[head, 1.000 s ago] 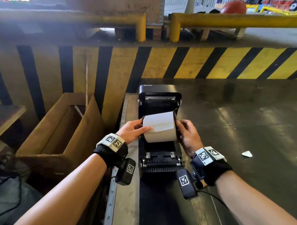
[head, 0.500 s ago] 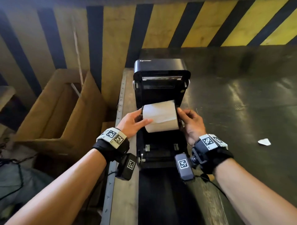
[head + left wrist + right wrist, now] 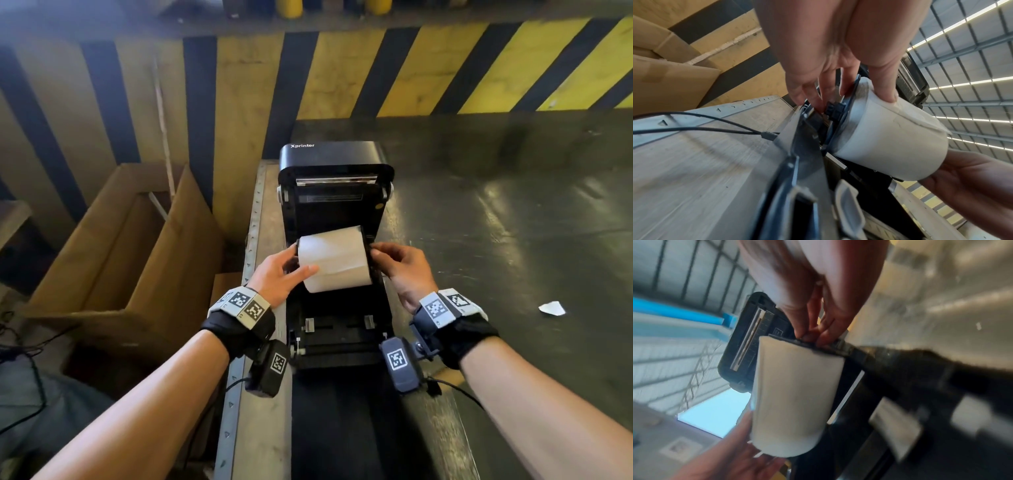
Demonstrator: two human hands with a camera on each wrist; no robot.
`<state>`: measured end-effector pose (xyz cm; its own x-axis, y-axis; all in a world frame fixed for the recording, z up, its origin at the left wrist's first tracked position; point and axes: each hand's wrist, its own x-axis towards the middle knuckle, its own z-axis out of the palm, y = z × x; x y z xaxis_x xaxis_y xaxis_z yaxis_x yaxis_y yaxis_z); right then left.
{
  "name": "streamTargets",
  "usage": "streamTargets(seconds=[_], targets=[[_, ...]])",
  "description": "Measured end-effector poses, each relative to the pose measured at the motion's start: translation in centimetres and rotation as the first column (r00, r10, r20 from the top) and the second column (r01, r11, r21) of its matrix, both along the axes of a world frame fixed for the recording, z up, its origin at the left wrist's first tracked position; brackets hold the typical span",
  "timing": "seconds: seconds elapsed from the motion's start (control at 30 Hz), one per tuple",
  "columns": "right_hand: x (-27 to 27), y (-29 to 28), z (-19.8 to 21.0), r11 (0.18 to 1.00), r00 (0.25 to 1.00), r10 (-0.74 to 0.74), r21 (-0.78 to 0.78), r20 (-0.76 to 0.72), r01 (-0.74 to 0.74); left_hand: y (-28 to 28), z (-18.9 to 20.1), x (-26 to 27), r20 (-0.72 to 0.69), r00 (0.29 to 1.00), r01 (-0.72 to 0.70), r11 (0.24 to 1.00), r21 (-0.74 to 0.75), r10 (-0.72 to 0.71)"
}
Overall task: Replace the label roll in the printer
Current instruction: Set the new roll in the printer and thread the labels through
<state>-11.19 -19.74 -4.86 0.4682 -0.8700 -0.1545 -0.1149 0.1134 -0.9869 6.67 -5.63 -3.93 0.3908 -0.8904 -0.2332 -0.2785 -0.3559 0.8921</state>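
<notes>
The black printer (image 3: 334,212) sits on the counter (image 3: 253,411) with its lid up; the white label roll (image 3: 334,258) is in the open bay, between two black side holders; the left hand (image 3: 277,274) grips its left end, thumb on top; the right hand (image 3: 404,270) pinches the holder at its right end; a cardboard box (image 3: 113,246) stands to the left.

Both forearms are bare, with no sleeves in the head view. The left hand (image 3: 274,274) and right hand (image 3: 404,270) each end at a black fabric wrist wrap topped by a pale grey block printed with black-and-white square code markers. Below each wrist hangs a small dark camera unit with its own code marker, trailing a thin black cable
</notes>
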Motion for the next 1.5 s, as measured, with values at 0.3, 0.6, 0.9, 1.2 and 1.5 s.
streamTargets(seconds=[0.3, 0.6, 0.9, 1.2, 1.5], targets=[[-0.7, -2.8, 0.0, 0.835, 0.831, 0.197, -0.355, -0.520, -0.420, -0.6, 0.6, -0.1, 0.118, 0.993, -0.028, 0.996, 0.090, 0.017], [-1.3, -2.7, -1.4, 0.810, 0.810, 0.205, -0.369, -0.550, -0.456, -0.6, 0.0, -1.0, 0.209, 0.977, -0.048, 0.994, 0.094, 0.027], [-1.6, -2.3, -1.9, 0.760, 0.773, 0.186, -0.410, -0.606, -0.505, 0.0, 0.1, -2.2, 0.298, 0.953, -0.079, 0.993, 0.084, 0.051], [-1.5, -1.8, -1.8, 0.708, 0.740, 0.129, -0.461, -0.660, -0.535, 0.4, 0.0, -2.6, 0.473, 0.881, -0.034, 0.992, 0.119, -0.026], [-2.6, 0.7, -0.3, 0.842, 0.768, 0.154, -0.324, -0.622, -0.432, 0.2, -0.7, -2.9, 0.486, 0.873, -0.128, 0.983, 0.135, 0.046]])
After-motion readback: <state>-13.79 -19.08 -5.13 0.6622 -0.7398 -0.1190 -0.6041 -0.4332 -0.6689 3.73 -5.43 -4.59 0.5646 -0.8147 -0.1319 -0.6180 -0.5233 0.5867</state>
